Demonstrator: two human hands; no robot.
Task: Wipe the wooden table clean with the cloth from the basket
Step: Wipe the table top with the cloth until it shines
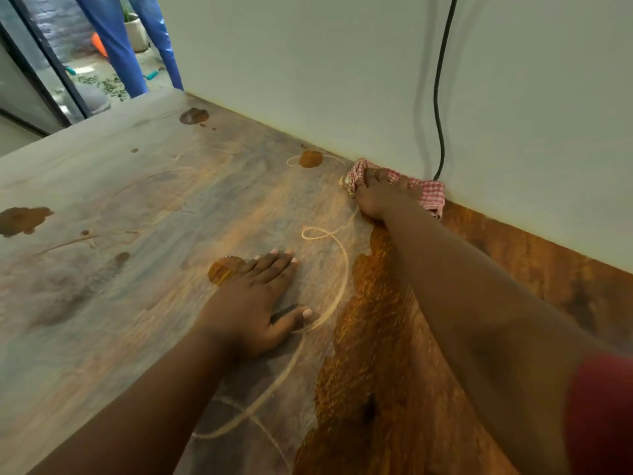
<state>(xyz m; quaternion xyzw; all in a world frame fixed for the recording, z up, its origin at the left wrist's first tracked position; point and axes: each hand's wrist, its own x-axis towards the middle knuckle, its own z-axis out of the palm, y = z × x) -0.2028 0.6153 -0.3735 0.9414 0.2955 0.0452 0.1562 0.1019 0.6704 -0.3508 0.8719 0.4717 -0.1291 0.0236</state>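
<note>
right grip on the cloth at the far edge, most of the tabletop still dusty

right hand [375,197] presses down on the cloth [432,195], fingers curled over it and grasping it flat against the wood, right where the tabletop [102,186] meets the wall [308,63]. left hand [253,303] holds nothing; it lies open, palm down, fingers spread, braced on the wood nearer the person.

by the look of it the job is only partly done. a band on the right, from the near edge up to the cloth, shows rich wet brown wood with a ragged border, which reads as the wiped part. everything to the left is still a pale grey film, marked with thin curved streaks and several dark damp blotches [24,219], one of them just beside the left fingertips. that larger share seems left to do.

the cloth is a small red-and-white checked piece, bunched and creased under the hand, with one end sticking out to the right against the wall, near where a black cable [439,97] comes down. it looks thin and soft.
</note>
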